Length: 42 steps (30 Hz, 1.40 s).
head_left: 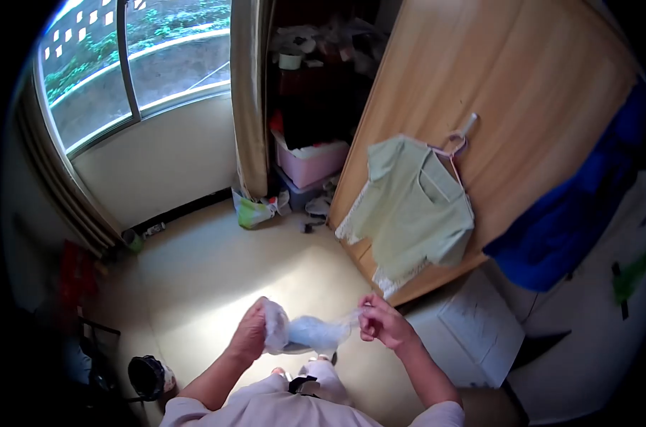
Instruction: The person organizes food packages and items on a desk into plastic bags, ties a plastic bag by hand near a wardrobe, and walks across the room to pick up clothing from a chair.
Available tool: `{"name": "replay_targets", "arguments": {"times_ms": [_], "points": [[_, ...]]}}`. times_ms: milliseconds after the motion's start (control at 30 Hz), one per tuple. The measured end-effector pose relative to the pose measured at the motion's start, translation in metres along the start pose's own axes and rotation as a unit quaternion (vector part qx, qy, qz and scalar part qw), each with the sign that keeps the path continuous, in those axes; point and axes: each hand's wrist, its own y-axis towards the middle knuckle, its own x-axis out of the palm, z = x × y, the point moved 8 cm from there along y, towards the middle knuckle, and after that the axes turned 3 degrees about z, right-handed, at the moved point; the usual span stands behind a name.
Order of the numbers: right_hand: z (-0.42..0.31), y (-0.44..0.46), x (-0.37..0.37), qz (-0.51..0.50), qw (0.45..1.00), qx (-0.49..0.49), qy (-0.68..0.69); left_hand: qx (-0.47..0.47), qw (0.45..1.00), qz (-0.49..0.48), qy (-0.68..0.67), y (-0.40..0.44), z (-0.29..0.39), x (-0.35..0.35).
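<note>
A clear plastic bag [273,329] with something pale blue [312,333] inside or behind it is stretched between my two hands, in front of my body. My left hand [250,331] grips its left end, fingers wrapped round the bunched plastic. At the other end, my right hand [382,322] pinches a thin, twisted part of the plastic. What exactly the blue thing is cannot be made out.
A pale green top [419,206] hangs on a wooden door [508,85], with a blue garment [572,213] to its right. Below stands a white cabinet [472,327]. A bin [146,377] is at the lower left. A pink box [312,162] and a bag [254,211] lie ahead.
</note>
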Motion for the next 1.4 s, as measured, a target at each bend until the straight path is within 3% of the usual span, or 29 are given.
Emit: {"name": "replay_targets", "arguments": {"times_ms": [67,133,167,200,267,333,367,400,433,567,633,667,733,767,867,900,1000,1033,1067,1133,1167,1267,1333,1400], "points": [[-0.045,0.005,0.02,-0.065,0.941,-0.082,-0.323,-0.058,0.993,0.053,0.084,0.057,-0.036,0.014],[-0.059,0.007,0.07,-0.212,0.826,-0.146,-0.501,-0.084,0.989,0.026,0.12,0.096,-0.067,0.035],[-0.064,0.014,0.089,-0.264,0.788,-0.16,-0.533,0.08,0.965,-0.091,0.233,0.11,-0.06,0.066],[-0.061,0.032,0.088,-0.319,0.799,-0.183,-0.476,0.097,0.953,-0.136,0.254,0.118,-0.07,0.081],[-0.068,0.098,0.046,-0.208,0.926,0.014,-0.313,0.037,0.955,-0.191,0.223,0.125,-0.097,0.099],[-0.112,0.141,0.017,-0.144,0.904,-0.107,-0.389,-0.023,0.959,-0.184,0.214,0.129,-0.077,0.128],[-0.117,0.148,0.005,-0.146,0.924,-0.046,-0.351,-0.133,0.97,-0.141,0.149,0.132,-0.082,0.122],[-0.11,0.162,-0.007,-0.173,0.923,-0.06,-0.34,-0.241,0.963,-0.097,0.077,0.131,-0.092,0.112],[-0.115,0.167,-0.006,-0.173,0.916,-0.029,-0.362,-0.292,0.945,-0.149,-0.004,0.133,-0.096,0.109],[-0.136,0.213,-0.013,-0.168,0.906,0.012,-0.389,-0.276,0.923,-0.18,-0.197,0.155,-0.049,0.125],[-0.154,0.237,0.004,-0.167,0.892,0.008,-0.419,-0.23,0.961,-0.147,0.041,0.192,-0.047,0.097],[-0.165,0.249,0.02,-0.19,0.867,-0.063,-0.455,-0.205,0.956,-0.134,0.161,0.209,-0.043,0.084],[-0.179,0.271,0.052,-0.226,0.796,-0.203,-0.524,-0.233,0.924,-0.128,0.275,0.247,-0.018,0.081],[-0.176,0.284,0.059,-0.245,0.785,-0.184,-0.537,-0.243,0.903,-0.129,0.331,0.264,-0.008,0.076],[-0.2,0.322,0.071,-0.271,0.822,-0.158,-0.476,0.081,0.934,-0.13,0.324,0.315,0.017,0.035],[-0.217,0.337,0.066,-0.26,0.844,-0.193,-0.428,-0.009,0.898,-0.136,0.419,0.326,0.057,0.054],[-0.253,0.358,0.06,-0.169,0.663,-0.312,-0.659,-0.086,0.933,-0.143,0.318,0.362,0.096,0.046],[-0.248,0.364,0.048,-0.16,0.66,-0.282,-0.678,-0.054,0.957,-0.117,0.259,0.376,0.105,0.04],[-0.244,0.373,0.035,-0.151,0.666,-0.252,-0.686,-0.092,0.979,-0.082,0.163,0.385,0.113,0.039],[-0.237,0.391,0.012,-0.132,0.676,-0.189,-0.7,-0.025,0.982,-0.065,0.173,0.414,0.121,0.031],[-0.248,0.396,0.013,-0.109,0.694,-0.253,-0.665,-0.054,0.98,-0.06,0.184,0.424,0.122,0.027],[-0.269,0.429,-0.01,-0.104,0.735,-0.307,-0.595,-0.102,0.98,-0.011,0.171,0.467,0.13,0.023],[-0.281,0.466,-0.042,-0.089,0.877,-0.044,-0.47,-0.13,0.984,-0.047,0.113,0.492,0.143,0.032],[-0.305,0.493,-0.059,-0.078,0.887,-0.031,-0.454,-0.128,0.982,-0.103,0.096,0.521,0.143,0.042]]}}
